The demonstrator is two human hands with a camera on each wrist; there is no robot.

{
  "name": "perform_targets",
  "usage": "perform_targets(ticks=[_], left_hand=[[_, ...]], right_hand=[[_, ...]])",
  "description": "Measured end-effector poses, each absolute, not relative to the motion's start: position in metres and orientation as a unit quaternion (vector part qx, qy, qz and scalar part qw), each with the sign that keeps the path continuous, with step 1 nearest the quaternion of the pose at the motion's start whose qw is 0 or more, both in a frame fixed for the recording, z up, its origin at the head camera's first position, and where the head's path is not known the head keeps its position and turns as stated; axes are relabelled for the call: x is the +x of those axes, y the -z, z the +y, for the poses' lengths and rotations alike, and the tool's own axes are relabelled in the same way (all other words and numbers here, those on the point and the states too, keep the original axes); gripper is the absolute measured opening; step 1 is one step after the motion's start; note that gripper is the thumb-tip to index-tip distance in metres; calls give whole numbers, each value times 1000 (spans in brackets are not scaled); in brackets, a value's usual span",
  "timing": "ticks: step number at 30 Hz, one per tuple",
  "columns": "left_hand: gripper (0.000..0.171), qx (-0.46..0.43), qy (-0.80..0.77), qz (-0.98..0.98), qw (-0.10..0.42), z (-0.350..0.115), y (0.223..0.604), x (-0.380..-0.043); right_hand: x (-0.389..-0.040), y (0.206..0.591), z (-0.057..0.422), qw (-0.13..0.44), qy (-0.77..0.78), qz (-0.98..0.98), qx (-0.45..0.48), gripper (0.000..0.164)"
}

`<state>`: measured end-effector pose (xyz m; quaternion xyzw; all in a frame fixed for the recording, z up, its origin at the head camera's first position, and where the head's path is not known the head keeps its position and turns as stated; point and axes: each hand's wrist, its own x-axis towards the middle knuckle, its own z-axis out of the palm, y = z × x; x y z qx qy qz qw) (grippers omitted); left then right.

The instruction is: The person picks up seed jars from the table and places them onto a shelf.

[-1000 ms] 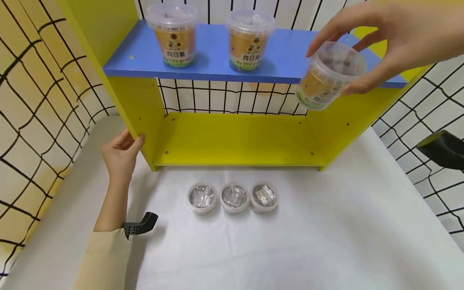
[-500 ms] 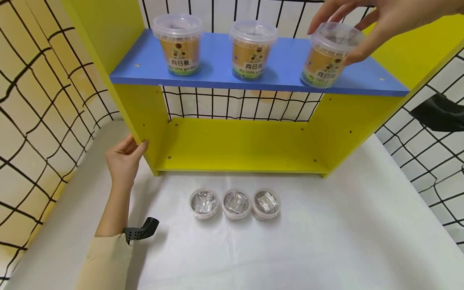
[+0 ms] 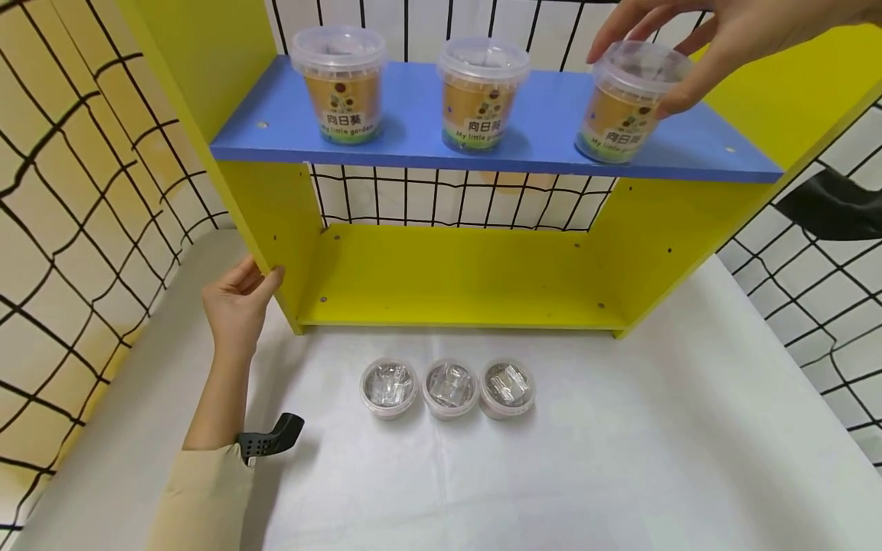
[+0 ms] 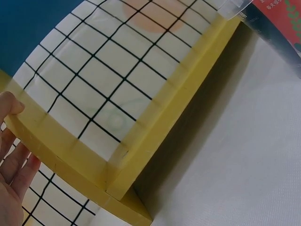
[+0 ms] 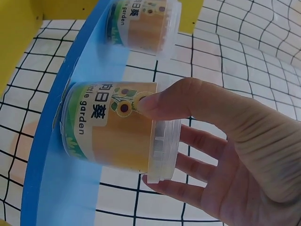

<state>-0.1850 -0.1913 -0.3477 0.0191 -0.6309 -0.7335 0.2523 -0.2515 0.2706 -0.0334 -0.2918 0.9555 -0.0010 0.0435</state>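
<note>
At the right of the blue shelf stands a clear lidded plastic cup with an orange sunflower label. My right hand grips it near the rim from above. In the right wrist view, the thumb presses the label of the cup and the fingers reach round behind the lid. My left hand pinches the front edge of the yellow left side panel, low down; the left wrist view also shows this hand at the panel's edge. Two matching cups, one left and one in the middle, share the shelf.
Three small round tubs, left, middle and right, stand in a row on the white cloth before the yellow bottom board. Black wire mesh surrounds the table. A red-labelled container shows in the left wrist view.
My right hand has brought the cup from in front of the shelf, tilted, back onto its right part. The view has shifted slightly. My left hand keeps its hold on the panel.
</note>
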Motion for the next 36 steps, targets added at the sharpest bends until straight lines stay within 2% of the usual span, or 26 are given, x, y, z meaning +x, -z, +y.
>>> perform_targets(ticks=[11, 20, 36], left_hand=[[38, 27, 727, -639, 248, -193, 349, -185], [38, 22, 734, -631, 249, -193, 348, -184], [38, 9, 745, -617, 254, -192, 346, -184]], right_hand=[[-251, 36, 265, 42, 19, 954, -295, 81], [-256, 35, 267, 73, 51, 955, -281, 82], [-255, 39, 269, 77, 68, 957, -270, 81]])
